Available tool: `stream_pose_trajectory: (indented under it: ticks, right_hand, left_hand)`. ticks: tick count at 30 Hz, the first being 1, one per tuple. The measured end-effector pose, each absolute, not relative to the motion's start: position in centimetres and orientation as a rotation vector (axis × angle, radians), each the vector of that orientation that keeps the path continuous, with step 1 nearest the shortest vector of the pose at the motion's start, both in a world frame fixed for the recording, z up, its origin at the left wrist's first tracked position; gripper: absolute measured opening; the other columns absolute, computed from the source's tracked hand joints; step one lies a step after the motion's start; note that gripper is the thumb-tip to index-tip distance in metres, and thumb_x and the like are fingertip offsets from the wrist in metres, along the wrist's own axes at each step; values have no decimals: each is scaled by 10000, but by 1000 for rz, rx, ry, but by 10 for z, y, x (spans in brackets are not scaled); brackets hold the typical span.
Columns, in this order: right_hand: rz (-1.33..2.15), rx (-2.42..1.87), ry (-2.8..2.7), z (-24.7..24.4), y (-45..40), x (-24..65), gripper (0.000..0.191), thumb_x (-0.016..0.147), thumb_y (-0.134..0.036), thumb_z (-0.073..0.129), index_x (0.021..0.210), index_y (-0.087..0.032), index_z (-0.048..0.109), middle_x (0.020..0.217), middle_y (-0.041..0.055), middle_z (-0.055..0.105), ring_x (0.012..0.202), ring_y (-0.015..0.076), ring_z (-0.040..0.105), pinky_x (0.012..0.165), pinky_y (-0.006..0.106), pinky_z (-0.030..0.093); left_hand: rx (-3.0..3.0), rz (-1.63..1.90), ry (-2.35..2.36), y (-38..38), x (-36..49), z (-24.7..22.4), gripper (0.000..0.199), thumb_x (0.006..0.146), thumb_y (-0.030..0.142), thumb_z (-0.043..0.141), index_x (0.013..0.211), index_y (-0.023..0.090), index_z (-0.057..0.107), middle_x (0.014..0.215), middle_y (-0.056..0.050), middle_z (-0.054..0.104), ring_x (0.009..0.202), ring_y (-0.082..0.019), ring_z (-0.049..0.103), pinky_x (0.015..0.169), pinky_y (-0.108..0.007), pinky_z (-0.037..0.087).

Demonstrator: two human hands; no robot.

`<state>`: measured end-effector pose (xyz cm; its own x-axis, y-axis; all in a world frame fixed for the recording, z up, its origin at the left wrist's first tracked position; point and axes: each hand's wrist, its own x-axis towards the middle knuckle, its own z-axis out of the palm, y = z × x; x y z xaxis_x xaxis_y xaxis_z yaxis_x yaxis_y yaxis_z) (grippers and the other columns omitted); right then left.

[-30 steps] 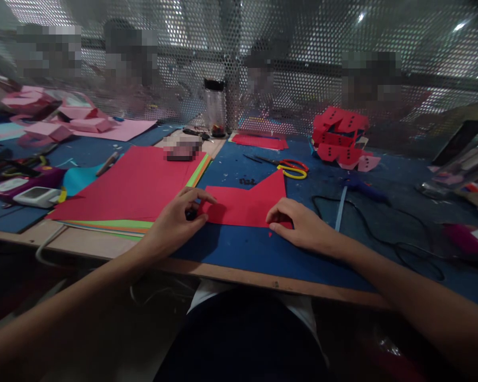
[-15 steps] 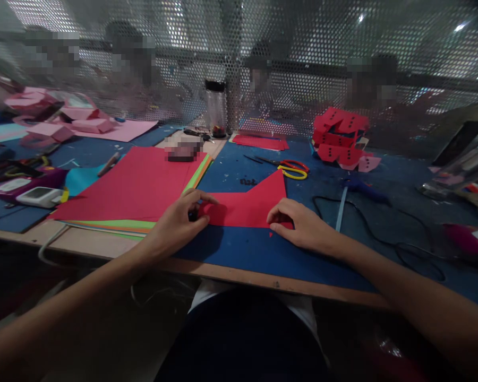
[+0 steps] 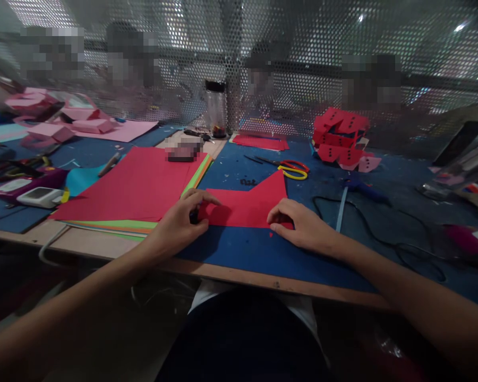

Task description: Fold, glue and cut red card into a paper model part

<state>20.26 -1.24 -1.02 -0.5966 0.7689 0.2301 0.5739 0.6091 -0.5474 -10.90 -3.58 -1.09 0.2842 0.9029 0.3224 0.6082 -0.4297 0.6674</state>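
Note:
A strip of red paper (image 3: 239, 208) lies on the blue mat before me, its right part rising to a pointed corner at the back. My left hand (image 3: 189, 215) is at the strip's left end, index finger over the top face and thumb near the front edge. At the right end, my right hand (image 3: 297, 223) has its fingers curled and pressed on the paper near the front corner. A tiny red scrap (image 3: 271, 234) sits just in front of the strip. Behind it are red-and-yellow-handled scissors (image 3: 295, 168) and small black pieces (image 3: 248, 182).
To the left is a stack of coloured paper (image 3: 123, 185) with red on top. A red paper model (image 3: 340, 138) stands back right, near a blue glue gun (image 3: 366, 190) and its black cord. A clear bottle (image 3: 215, 111) stands by the perforated metal screen (image 3: 295, 32); people are behind it.
The strip's left part has shifted slightly, its back edge now showing further left and a little higher. My left index finger has moved slightly; my right hand stays in place.

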Motion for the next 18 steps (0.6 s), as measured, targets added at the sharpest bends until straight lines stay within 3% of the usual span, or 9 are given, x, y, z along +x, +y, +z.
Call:
stream_pose_trajectory:
  ticks: [12, 18]
  right_hand:
    - [568, -1054, -2375, -10, -14, 201, 75, 895, -154, 636, 943, -207, 660, 957, 43, 677, 897, 186, 634, 830, 346, 509]
    - [552, -1044, -2377, -11, -14, 202, 69, 893, -157, 637, 935, -208, 659, 946, 43, 679, 889, 187, 635, 824, 340, 511]
  left_hand:
    - [2179, 978, 1325, -37, -109, -12, 357, 807, 110, 533, 1122, 216, 663, 1191, -66, 617, 1086, -230, 590, 857, -369, 463]
    - [2137, 968, 1373, -36, -109, -11, 258, 897, 174, 541, 1112, 218, 677, 1133, -50, 629, 933, -190, 585, 790, -343, 453]
